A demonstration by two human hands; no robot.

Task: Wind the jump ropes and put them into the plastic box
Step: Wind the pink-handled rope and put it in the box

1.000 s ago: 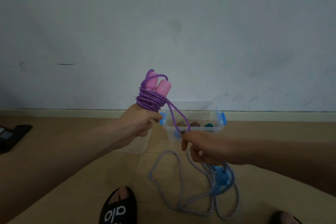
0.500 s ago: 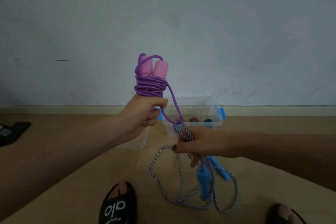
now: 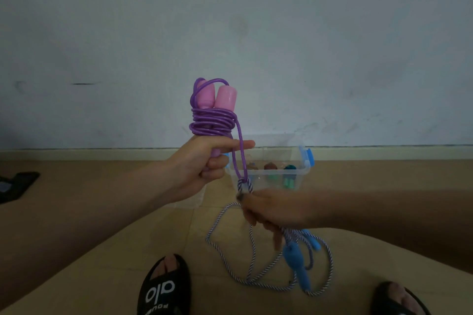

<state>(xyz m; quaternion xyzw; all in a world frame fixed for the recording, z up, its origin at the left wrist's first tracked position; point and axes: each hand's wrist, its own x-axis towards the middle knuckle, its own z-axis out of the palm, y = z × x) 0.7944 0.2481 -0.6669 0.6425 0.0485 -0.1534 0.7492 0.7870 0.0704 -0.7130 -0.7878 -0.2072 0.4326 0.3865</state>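
Observation:
My left hand (image 3: 202, 169) grips the two pink handles (image 3: 215, 97) of the purple jump rope (image 3: 212, 123), held upright with the cord wound round them several times. A free purple loop hangs down to my right hand (image 3: 271, 208). That hand holds the striped white-and-blue rope (image 3: 256, 271), whose cord is hooked through the purple loop at the hand's top. Its blue handles (image 3: 297, 261) dangle below over the floor. The clear plastic box (image 3: 303, 174) with blue latches stands behind, near the wall, with wound ropes inside.
The clear lid (image 3: 188, 199) lies on the floor left of the box, partly hidden by my left hand. My feet in black sandals (image 3: 163, 286) are at the bottom edge. A dark object (image 3: 18, 184) lies at far left. Tan tiled floor meets a pale wall.
My right hand let the purple loop's end go and took up the striped rope, lifting its blue handles off the floor. My left index finger has straightened out.

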